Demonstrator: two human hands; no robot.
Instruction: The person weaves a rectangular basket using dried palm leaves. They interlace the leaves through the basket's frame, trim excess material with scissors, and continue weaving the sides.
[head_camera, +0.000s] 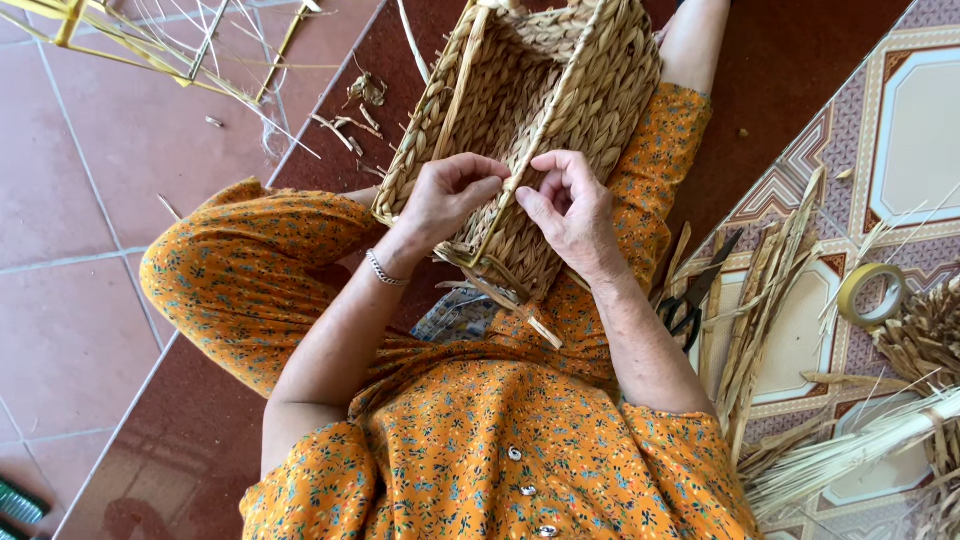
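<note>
Basket of plaited straw-coloured fibre, rectangular and open-topped (545, 90), lies tilted across the lap of the person, its near corner pointing toward the body and its far end reaching out over the dark red floor strip (780, 90). Both hands meet at the basket's near rim. The left hand (450, 195) has its fingers curled tightly, thumb and fingertips pinched together on the pale rim strand; a silver chain bracelet (385, 270) sits on that wrist. The right hand (570, 205) is bent over the same edge, its fingers hooked and partly closed, the tips touching the weave just beside the left thumb; whether it grips a strand cannot be told. Loose flat fibre ends (520, 310) hang from the near corner. The orange flower-printed dress (500, 440) covers the lap and knees beneath. To the right, on the patterned floor tile (915, 120), lie black-handled scissors (692, 300), close beside a bundle of long dried reed strips (765, 300). Farther right rests a roll of yellowish tape (870, 293), with more pale stalks (860, 450) below. At the upper left, a yellow wire frame (120, 35) stands on the terracotta tiles (70, 200), with fibre scraps (350, 120) near it.
</note>
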